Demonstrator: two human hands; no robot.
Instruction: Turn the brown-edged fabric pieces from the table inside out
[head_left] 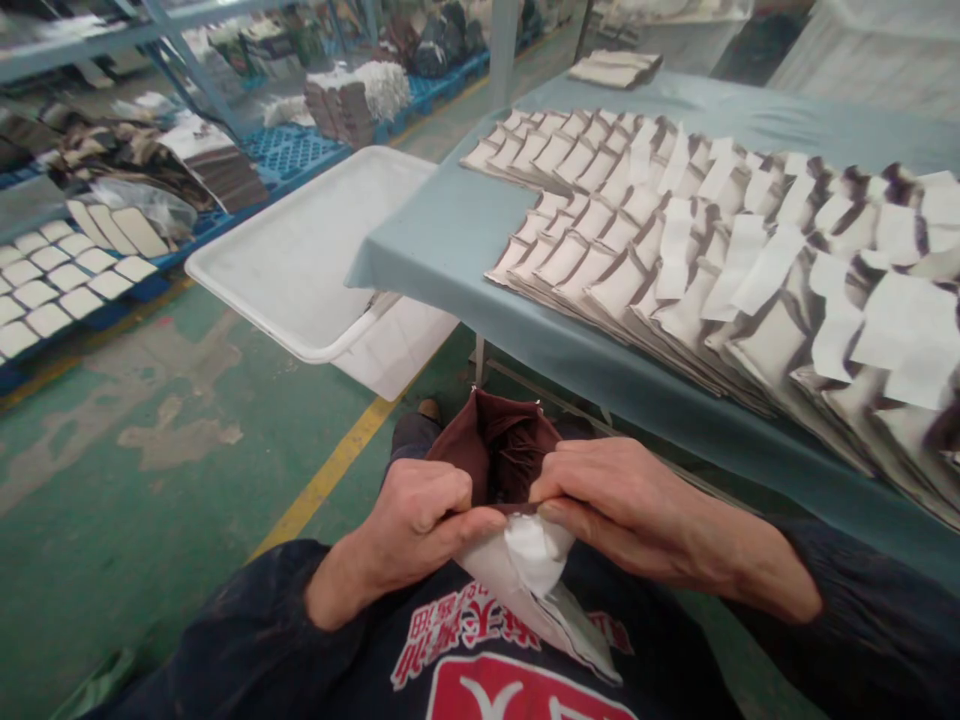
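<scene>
Close to my body I hold a brown fabric pouch [459, 440] with its mouth spread wide, so its dark, folded inside shows. My left hand [424, 520] pinches the near rim from the left, thumb on top. From the right, my right hand [615, 495] grips the same rim, its thumb a little apart from the left one. A white piece of cloth or paper [536, 555] hangs from that rim toward my apron [517, 650]. The pouch's bottom is out of sight.
Rows of overlapping pale fabric pieces [585, 255] with white slips lie on a blue-covered table [442, 240] ahead right. A large white plastic bin [300, 250] stands beside its corner. Blue pallets [289, 150] at left carry stacked textiles. A yellow line [337, 465] crosses the green floor.
</scene>
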